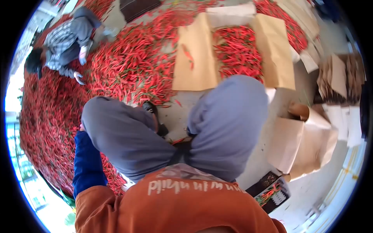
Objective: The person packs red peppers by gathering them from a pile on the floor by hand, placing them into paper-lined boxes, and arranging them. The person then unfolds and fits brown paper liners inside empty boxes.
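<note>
You have a pale grey floor (250, 157) beneath you, much of it covered by loose red chili peppers (50, 120). Your left hand (81, 127) shows only as a sliver past your left knee (107, 120), just beside the heap; you cannot tell whether it is grasping any. Your right hand is out of view, so its grip cannot be told either. The peppers lie thickest on your left and spread on ahead of you. Beyond your right knee (239, 105) stands an open brown carton (194, 58), flaps spread, with more peppers inside. On your right are a second carton (311, 145) and, nearer you, a dark crate (264, 184) holding a few peppers. Across the heap, a co-worker (64, 40) in a checked shirt reaches toward it.
</note>
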Action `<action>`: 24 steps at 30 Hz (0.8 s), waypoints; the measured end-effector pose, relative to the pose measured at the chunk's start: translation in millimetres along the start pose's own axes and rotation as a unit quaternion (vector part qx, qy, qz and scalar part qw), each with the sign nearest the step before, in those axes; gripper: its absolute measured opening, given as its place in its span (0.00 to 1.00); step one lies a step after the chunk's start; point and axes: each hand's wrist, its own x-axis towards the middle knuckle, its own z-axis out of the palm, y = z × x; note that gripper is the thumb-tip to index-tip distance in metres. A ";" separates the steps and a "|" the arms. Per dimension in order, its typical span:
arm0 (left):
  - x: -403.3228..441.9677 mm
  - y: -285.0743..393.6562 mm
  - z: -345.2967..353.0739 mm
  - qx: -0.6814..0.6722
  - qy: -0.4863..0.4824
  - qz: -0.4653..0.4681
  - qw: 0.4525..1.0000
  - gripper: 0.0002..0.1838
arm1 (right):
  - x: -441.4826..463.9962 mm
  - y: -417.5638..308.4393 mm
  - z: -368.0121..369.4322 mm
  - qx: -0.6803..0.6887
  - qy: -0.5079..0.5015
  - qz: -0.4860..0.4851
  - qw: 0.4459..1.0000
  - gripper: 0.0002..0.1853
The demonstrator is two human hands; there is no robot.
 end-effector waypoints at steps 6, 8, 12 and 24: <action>31.1 -1.2 -40.1 -0.107 -0.033 0.022 0.993 0.17 | 43.9 -179.7 -172.4 0.042 0.078 -0.202 0.975 0.16; 34.2 7.9 -45.1 -0.143 -0.079 0.040 0.986 0.15 | 57.5 -265.6 -268.2 0.045 0.113 -0.297 0.947 0.16; 64.4 -2.4 -71.4 -0.024 -0.195 0.142 0.970 0.18 | 19.2 -514.7 -418.9 0.015 0.076 -0.519 0.851 0.16; 337.8 -146.7 -298.4 0.134 0.479 -0.021 0.867 0.43 | -92.8 -1012.8 -121.6 0.157 -0.523 -0.363 0.755 0.20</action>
